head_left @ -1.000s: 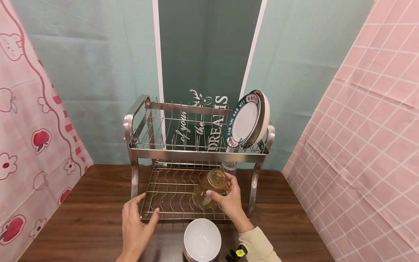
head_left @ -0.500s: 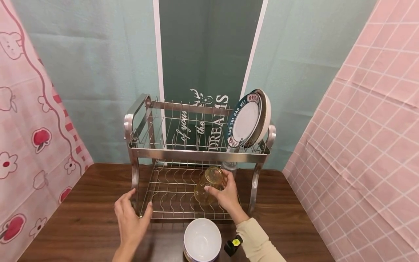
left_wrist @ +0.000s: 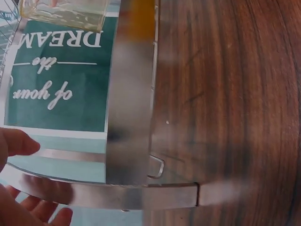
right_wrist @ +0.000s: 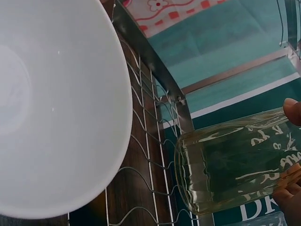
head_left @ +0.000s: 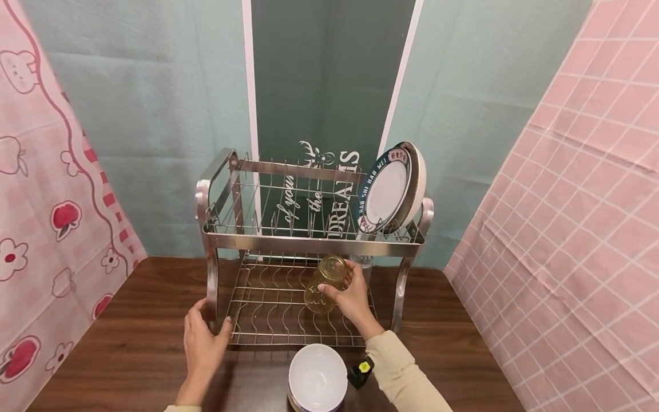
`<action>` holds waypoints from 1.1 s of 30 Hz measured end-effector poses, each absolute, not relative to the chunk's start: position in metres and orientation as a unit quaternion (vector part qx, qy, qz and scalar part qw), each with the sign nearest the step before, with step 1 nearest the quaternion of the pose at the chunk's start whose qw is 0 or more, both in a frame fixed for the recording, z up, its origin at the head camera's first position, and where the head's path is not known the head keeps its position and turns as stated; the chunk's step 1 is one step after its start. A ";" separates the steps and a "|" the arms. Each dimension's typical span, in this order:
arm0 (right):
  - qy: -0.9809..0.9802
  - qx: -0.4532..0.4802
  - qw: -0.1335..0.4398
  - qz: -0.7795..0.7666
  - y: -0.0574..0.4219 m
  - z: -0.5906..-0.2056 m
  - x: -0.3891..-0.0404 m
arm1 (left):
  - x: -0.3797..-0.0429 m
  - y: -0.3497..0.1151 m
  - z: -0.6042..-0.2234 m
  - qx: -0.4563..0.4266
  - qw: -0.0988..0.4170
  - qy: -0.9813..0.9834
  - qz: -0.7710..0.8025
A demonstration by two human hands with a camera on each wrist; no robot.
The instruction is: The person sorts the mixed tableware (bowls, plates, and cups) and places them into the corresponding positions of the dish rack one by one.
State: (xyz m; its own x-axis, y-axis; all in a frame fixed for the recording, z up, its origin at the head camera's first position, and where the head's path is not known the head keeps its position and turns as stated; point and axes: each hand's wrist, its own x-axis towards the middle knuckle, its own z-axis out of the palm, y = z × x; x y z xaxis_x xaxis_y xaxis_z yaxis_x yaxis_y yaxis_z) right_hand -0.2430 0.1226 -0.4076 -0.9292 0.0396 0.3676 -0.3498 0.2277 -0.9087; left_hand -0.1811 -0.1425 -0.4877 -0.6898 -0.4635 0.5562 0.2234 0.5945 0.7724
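Observation:
A yellow-tinted drinking glass [head_left: 323, 292] with white lettering leans in my right hand [head_left: 356, 297], pinched between thumb and fingers. It overlaps the lower wire shelf of the two-tier dish rack [head_left: 309, 245]. In the right wrist view the glass [right_wrist: 235, 165] lies sideways, one end toward the shelf wires. My left hand [head_left: 203, 340] is at the rack's left front leg [head_left: 211, 280]. The left wrist view puts that leg [left_wrist: 94, 193] between my thumb and my relaxed fingers [left_wrist: 44, 209], with a gap on the thumb side.
A white bowl [head_left: 318, 377], apparently stacked on another, stands before the rack on the wooden table [head_left: 453, 355]. A blue-rimmed plate [head_left: 386, 194] and a bowl [head_left: 419, 183] stand on the upper tier's right. Behind my right hand is a clear glass [head_left: 364, 261].
My right hand has moved the yellow glass slightly up and farther back over the lower shelf. My left hand has shifted left, from the shelf's front corner to the rack's leg.

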 end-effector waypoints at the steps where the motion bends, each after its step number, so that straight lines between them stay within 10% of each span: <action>1: -0.768 0.101 0.159 0.612 0.122 -0.408 -0.244 | -0.181 -0.144 -0.489 0.078 0.383 -0.809 -0.439; 33: -0.802 0.044 0.141 0.578 0.120 -0.453 -0.300 | -0.183 -0.153 -0.496 0.068 0.341 -0.841 -0.415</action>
State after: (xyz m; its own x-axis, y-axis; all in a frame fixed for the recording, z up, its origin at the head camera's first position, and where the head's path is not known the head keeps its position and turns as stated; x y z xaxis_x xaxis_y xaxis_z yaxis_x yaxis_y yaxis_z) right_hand -0.3004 0.1196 -0.4525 -0.9561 0.0933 0.2777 -0.2341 0.3269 -0.9156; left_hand -0.1830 -0.1525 -0.4963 -0.7584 -0.3965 0.5173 0.1690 0.6468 0.7437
